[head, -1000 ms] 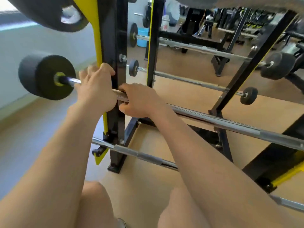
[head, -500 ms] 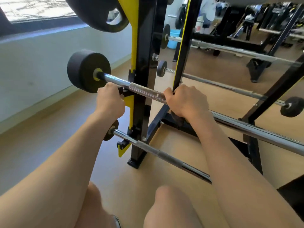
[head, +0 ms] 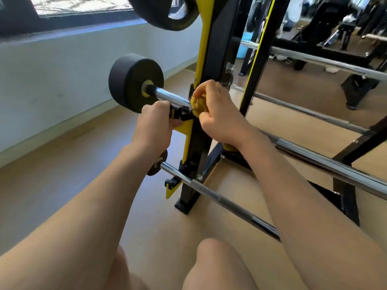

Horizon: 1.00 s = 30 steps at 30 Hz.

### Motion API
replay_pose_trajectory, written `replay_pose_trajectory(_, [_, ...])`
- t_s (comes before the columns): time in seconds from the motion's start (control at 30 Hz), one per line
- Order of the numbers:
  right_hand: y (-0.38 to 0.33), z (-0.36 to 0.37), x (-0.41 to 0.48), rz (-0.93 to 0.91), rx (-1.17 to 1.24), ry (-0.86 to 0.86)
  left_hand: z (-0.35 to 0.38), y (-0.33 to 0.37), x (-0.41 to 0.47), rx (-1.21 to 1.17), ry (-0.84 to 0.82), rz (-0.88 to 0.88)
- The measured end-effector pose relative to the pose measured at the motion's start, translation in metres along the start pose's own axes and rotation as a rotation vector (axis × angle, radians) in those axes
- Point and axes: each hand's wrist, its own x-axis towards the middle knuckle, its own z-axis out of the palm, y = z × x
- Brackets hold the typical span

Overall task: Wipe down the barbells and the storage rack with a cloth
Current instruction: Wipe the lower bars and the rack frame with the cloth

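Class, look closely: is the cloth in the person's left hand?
No, the right hand holds the yellow cloth against the bar, while the left hand grips a black hook on the rack.

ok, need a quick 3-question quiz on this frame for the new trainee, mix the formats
1. True or false: the cloth is held in the left hand.
2. Where does the cloth sit on the barbell? A) against the black end weight B) right beside the rack upright C) at the bar's far right end
3. Fill in: the cloth's colour is ____.

Key: 1 false: the right hand holds it bunched on the bar, while the left hand appears to grip the black hook below the bar. 2 B. 3 yellow.
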Motion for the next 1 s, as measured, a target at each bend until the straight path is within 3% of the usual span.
replay_pose_trajectory(0.03, [0.002,-0.006,0.003,0.013,0.069,-0.005,0.0,-0.001,0.0,-0.005,-0.011,0.01])
replay_pose_trajectory(0.2, [-0.019,0.006,0.033,-0.119,0.121,0.302,0.002,-0.011,0.006,-0.003,-0.053,0.004])
replay_pose_trajectory(0.27, [-0.034,0.01,0.052,-0.063,0.011,0.163,0.0,-0.014,0.007,0.081,-0.162,-0.026])
replay_pose_trajectory(0.4, [-0.07,-0.008,0.09,0.052,-0.209,-0.349,-0.005,-0.022,0.006,0.296,-0.362,-0.078])
replay_pose_trajectory(0.47, [-0.081,-0.007,0.099,0.024,-0.304,-0.464,-0.002,-0.025,0.008,0.264,-0.404,-0.106])
replay_pose_trajectory(0.57, [-0.078,0.011,0.115,0.01,-0.391,-0.465,0.001,-0.027,0.009,0.209,-0.402,-0.131])
replay_pose_trajectory(0.73, [-0.069,0.034,0.136,0.039,-0.337,-0.422,0.0,-0.028,0.009,0.334,-0.37,-0.018])
replay_pose_trajectory(0.9, [-0.074,0.062,0.136,0.096,-0.478,-0.369,-0.007,-0.03,0.01,0.491,-0.23,0.07])
replay_pose_trajectory(1.0, [-0.08,0.055,0.126,0.147,-0.483,-0.446,-0.012,-0.023,0.005,0.505,-0.171,0.088])
